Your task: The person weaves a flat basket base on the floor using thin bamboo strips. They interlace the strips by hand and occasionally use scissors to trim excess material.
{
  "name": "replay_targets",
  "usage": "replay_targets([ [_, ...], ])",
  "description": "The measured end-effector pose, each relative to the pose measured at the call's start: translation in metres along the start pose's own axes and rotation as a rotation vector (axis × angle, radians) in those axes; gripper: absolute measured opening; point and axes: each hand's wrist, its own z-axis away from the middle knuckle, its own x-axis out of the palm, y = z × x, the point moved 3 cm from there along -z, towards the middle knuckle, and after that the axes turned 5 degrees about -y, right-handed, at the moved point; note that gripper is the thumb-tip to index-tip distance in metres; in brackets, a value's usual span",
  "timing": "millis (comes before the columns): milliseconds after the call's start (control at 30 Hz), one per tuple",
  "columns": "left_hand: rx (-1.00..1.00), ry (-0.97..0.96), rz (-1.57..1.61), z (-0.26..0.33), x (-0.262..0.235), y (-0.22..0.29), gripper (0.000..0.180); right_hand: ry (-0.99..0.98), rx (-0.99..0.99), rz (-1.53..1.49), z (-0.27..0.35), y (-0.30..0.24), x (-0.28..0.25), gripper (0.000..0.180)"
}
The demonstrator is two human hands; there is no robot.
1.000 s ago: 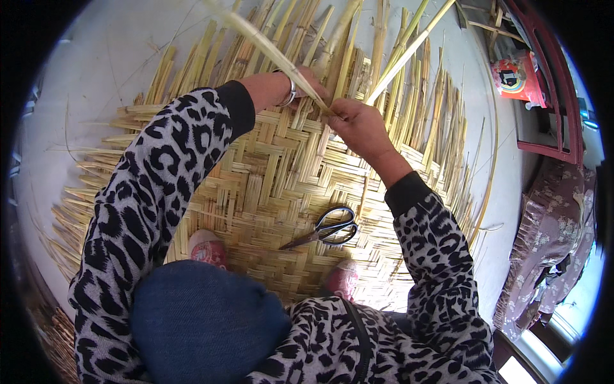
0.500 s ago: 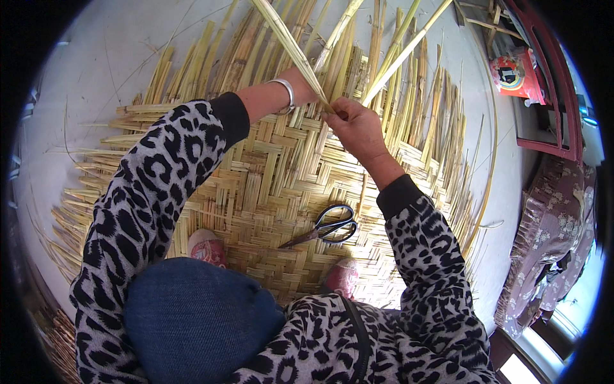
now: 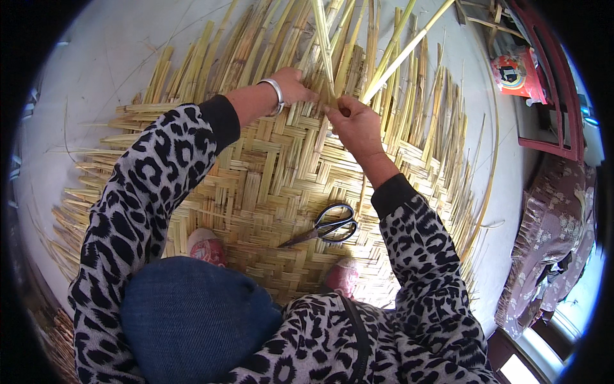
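My right hand is closed, its thumb and forefinger pinching the lower end of a pale split-reed strip. That strip is bent up and stands off the mat. Just left of it, my left hand, with a silver bangle at the wrist, rests over the upright reeds. Its thumb and fingers look spread, though some fingertips are lost among the strips. Below both hands spreads a woven reed mat in a twill pattern, with loose ends fanning out along its far and side edges. Scissors with dark handles lie on the mat.
My feet in pink patterned shoes stand on the mat. A long thin strip curves over the pale floor at right. Beyond are a dark red wooden frame, a red package and a fringed floral cloth.
The strip in my right hand has swung from leaning left to nearly upright. My left hand has drawn back slightly leftward and now shows clear of the strip. The scissors have not moved.
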Motion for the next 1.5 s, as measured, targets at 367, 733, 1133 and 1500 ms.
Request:
replay_targets([
  [367, 0.078, 0.138, -0.264, -0.017, 0.008, -0.017, 0.044, 0.078, 0.055, -0.059, -0.003, 0.008, 0.009, 0.027],
  [733, 0.066, -0.040, 0.130, -0.003, 0.002, -0.018, 0.032, 0.065, 0.154, -0.225, -0.007, 0.013, 0.016, 0.023],
  [1133, 0.105, -0.290, 0.531, 0.005, 0.000, -0.027, 0.033, -0.090, 0.010, 0.184, -0.029, 0.014, 0.024, 0.031],
  [1500, 0.095, -0.293, 0.773, 0.017, -0.003, -0.018, 0.039, -0.248, 0.204, -0.034, -0.039, 0.026, 0.025, 0.030],
])
